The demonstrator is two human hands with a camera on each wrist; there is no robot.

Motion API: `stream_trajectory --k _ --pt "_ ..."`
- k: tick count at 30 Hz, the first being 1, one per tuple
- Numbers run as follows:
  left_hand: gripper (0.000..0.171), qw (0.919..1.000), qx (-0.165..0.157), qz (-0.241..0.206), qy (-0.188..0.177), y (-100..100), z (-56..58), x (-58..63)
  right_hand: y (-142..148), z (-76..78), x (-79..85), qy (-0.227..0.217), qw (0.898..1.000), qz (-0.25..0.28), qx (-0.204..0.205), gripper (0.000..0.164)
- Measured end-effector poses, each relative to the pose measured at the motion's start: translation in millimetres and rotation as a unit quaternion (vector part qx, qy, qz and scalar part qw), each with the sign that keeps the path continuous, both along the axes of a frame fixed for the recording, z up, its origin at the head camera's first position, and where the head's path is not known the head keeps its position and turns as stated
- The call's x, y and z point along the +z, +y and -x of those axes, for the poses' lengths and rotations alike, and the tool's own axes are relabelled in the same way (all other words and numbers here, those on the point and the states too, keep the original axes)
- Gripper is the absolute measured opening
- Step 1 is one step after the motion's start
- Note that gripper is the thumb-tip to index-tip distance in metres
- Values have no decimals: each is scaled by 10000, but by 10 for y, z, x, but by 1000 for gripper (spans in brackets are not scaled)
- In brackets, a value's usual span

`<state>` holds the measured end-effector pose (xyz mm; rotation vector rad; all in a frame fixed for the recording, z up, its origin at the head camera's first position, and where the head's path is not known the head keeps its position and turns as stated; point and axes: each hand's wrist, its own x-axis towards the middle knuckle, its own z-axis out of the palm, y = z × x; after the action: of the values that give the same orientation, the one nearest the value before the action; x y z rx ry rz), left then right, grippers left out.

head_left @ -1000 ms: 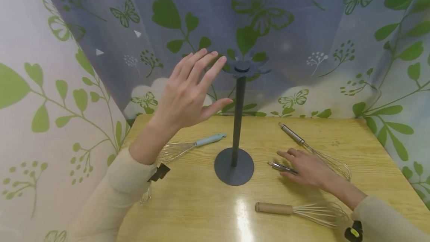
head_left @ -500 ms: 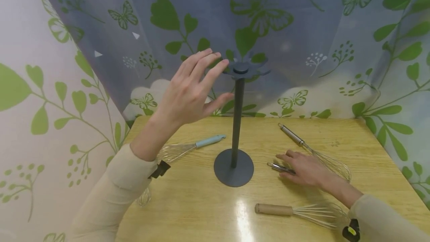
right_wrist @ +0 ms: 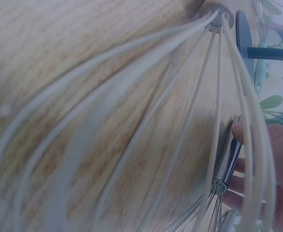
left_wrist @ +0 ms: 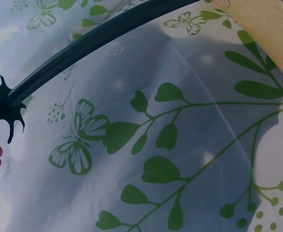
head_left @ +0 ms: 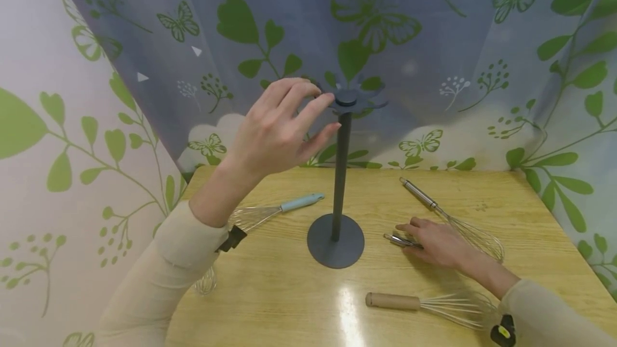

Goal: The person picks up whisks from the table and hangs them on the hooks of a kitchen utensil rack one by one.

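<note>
Steel whisk: lying on wooden table, being held between thumb and fingers of right hand | Dark stand: standing upright left of whisk | Left hand: holding fingers bent beside top hooks, grip unclear.

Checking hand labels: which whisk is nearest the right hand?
The metal-handled whisk between the far metal whisk and the wooden-handled whisk; its handle lies at the right hand, the other visible handles apart.

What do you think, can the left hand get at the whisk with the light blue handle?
Probably yes: the whisk's light blue handle lies uncovered on the table, and the raised left hand is on the same side of the stand.
</note>
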<state>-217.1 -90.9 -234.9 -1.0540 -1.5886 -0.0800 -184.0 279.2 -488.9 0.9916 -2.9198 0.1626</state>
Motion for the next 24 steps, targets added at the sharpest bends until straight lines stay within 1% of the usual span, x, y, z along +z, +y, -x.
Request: stream_trajectory --k 5,13,18,24 --pt "25 9998 59 -10 209 28 -2 12 -15 5 8 -23 10000 -45 -8 46" --pt "15 9966 364 -58 734 65 -9 20 -50 15 5 -144 9998 -160 -8 42" --pt "14 9958 399 -90 816 67 -15 13 -64 22 -4 -239 9996 -174 32 38" --pt "13 9959 441 -157 772 61 -29 -5 -77 32 -14 -377 9991 -214 31 37"
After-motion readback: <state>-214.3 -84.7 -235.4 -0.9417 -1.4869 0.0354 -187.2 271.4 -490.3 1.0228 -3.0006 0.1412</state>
